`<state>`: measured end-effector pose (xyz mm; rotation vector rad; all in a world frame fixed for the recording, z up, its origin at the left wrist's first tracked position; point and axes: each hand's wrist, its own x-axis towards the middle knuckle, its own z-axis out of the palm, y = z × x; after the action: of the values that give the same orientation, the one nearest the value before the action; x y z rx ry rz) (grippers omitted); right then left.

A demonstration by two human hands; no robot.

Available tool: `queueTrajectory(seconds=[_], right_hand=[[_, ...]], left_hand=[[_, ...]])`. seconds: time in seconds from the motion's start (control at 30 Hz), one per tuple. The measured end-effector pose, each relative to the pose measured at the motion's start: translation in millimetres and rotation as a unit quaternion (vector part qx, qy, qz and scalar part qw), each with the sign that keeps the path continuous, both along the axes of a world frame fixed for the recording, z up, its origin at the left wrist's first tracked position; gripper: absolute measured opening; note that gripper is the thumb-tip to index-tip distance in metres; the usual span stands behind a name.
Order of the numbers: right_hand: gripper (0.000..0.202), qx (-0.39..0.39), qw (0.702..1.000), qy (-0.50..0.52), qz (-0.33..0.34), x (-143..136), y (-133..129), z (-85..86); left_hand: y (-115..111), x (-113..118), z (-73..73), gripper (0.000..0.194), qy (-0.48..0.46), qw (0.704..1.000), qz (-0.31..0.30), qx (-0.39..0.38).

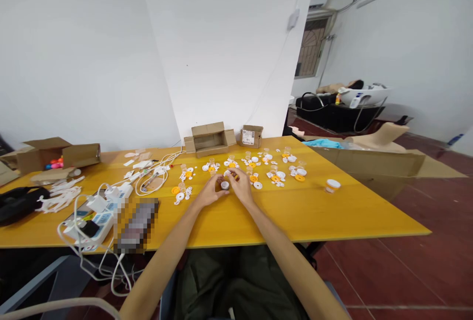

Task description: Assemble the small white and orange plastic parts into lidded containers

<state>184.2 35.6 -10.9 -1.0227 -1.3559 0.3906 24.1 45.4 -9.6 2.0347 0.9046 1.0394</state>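
My left hand (211, 193) curls its thumb and fingers around a small round white cup (225, 185) at the middle of the table. Just above it, my right hand (240, 185) pinches a small white piece (226, 174), partly hidden by the fingertips. Around both hands lie small groups of parts: clear plastic cups, white discs, small white pieces with holes, and orange rings. An orange ring (253, 178) and a white disc (257, 185) are just right of my right hand. Left of my left hand are another orange ring (176, 190) and white disc (180, 196).
A white-lidded clear jar (332, 186) stands at the right. Open cardboard boxes (209, 142) sit at the back. Power strips (107, 216), tangled white cables, a blurred-out phone (137, 224) and a black bag (22, 204) occupy the left of the yellow table (288, 216).
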Motion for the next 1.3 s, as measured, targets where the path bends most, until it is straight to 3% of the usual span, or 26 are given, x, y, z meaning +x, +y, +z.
queueTrajectory(seconds=[0.23, 0.7, 0.93, 1.3], right_hand=[[0.014, -0.056, 0.994, -0.045, 0.085, 2.8, 6.4, -7.3], [0.015, -0.047, 0.985, -0.136, 0.099, 7.0, 4.6, -7.9], [0.018, -0.030, 0.980, -0.166, 0.101, 7.5, 1.9, -5.1], [0.018, -0.024, 0.980, -0.163, 0.114, 6.8, 1.4, -4.4]], left_hand=[[-2.1, 2.3, 5.2, 0.029, -0.006, 1.000, -0.004, 0.003], [3.5, -1.2, -0.9, 0.027, 0.014, 0.999, 0.026, 0.038], [2.7, -1.0, 2.6, 0.015, 0.037, 0.998, 0.033, 0.046], [5.1, -1.6, 1.6, 0.011, 0.063, 0.996, 0.038, 0.049]])
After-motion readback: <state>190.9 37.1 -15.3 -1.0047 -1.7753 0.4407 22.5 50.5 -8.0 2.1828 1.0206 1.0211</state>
